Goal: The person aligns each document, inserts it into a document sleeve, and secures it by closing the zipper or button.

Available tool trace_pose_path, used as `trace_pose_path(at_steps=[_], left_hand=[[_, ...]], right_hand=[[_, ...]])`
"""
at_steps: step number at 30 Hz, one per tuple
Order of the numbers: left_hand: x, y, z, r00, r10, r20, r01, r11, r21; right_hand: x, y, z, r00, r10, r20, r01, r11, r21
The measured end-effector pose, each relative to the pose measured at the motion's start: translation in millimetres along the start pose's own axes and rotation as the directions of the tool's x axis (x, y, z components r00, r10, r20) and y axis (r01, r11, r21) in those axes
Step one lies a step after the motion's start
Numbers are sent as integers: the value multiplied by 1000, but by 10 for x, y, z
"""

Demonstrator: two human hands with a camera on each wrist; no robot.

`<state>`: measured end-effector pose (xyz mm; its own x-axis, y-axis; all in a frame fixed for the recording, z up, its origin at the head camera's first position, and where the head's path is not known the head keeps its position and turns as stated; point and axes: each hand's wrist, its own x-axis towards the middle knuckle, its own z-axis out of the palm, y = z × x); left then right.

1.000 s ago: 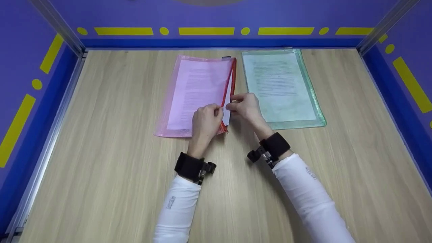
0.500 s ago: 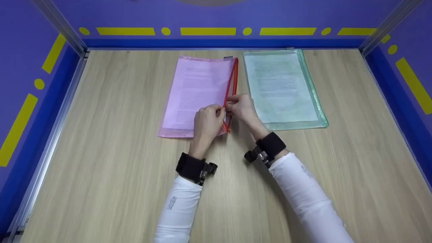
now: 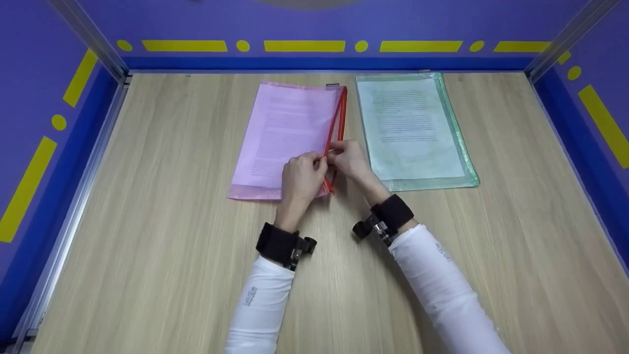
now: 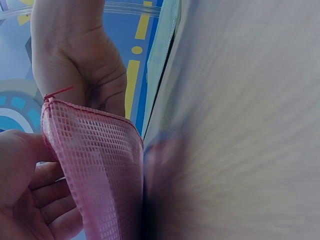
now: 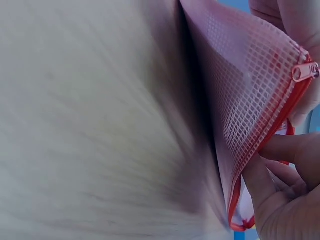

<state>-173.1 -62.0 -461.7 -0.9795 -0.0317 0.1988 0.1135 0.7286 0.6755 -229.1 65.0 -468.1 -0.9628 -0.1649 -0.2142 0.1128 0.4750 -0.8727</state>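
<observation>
A pink mesh zipper pouch (image 3: 290, 123) with printed paper inside lies on the table, its red zip edge (image 3: 342, 110) parted on the right side. My left hand (image 3: 302, 179) pinches the upper lip of that opening and lifts it; thumb and curled fingers show beside the mesh in the left wrist view. My right hand (image 3: 351, 160) has its thumb and forefinger in the mouth of the pouch, at the edge of the paper (image 5: 245, 200); the fingertips are hidden there. A zip slider (image 5: 305, 72) sits at the near corner.
A green zipper pouch (image 3: 410, 132) holding printed paper lies flat just right of the right hand. The wooden table (image 3: 162, 221) meets blue and purple panels (image 3: 314, 29) with yellow marks at the back and sides.
My right hand has moved slightly left into the pouch's mouth. The white paper strip that showed at the opening has slid inward. My left hand keeps its hold on the upper lip.
</observation>
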Motion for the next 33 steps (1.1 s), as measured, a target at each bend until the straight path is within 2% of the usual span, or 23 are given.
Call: trace_pose_path(at_steps=[3, 6, 10, 14, 18, 23, 28, 33], left_hand=[[0, 6, 7, 1000, -12, 5, 12, 1000, 0], [0, 16, 8, 1000, -27, 9, 27, 1000, 14], [1, 27, 16, 999, -35, 15, 34, 999, 31], [-5, 25, 43, 999, -33, 26, 32, 999, 39], [-18, 13, 68, 999, -30, 32, 28, 998, 52], [-24, -17, 75, 998, -24, 62, 19, 997, 77], [-24, -33, 73, 995, -20, 101, 10, 996, 93], [-38, -28, 62, 988, 6, 156, -24, 993, 115]], right_hand=[[-50, 10, -73, 999, 42, 20, -44, 990, 137], [-124, 26, -173, 996, 84, 24, -87, 958, 275], [-212, 100, -335, 996, 83, -27, -68, 929, 365], [-276, 229, -522, 991, 41, -128, 2, 948, 318], [-306, 367, -698, 981, 29, -190, 9, 981, 196], [-333, 438, -813, 981, 19, -191, 3, 993, 116], [-356, 441, -846, 985, 10, -171, 7, 995, 96], [-366, 469, -872, 988, 11, -156, 3, 996, 89]])
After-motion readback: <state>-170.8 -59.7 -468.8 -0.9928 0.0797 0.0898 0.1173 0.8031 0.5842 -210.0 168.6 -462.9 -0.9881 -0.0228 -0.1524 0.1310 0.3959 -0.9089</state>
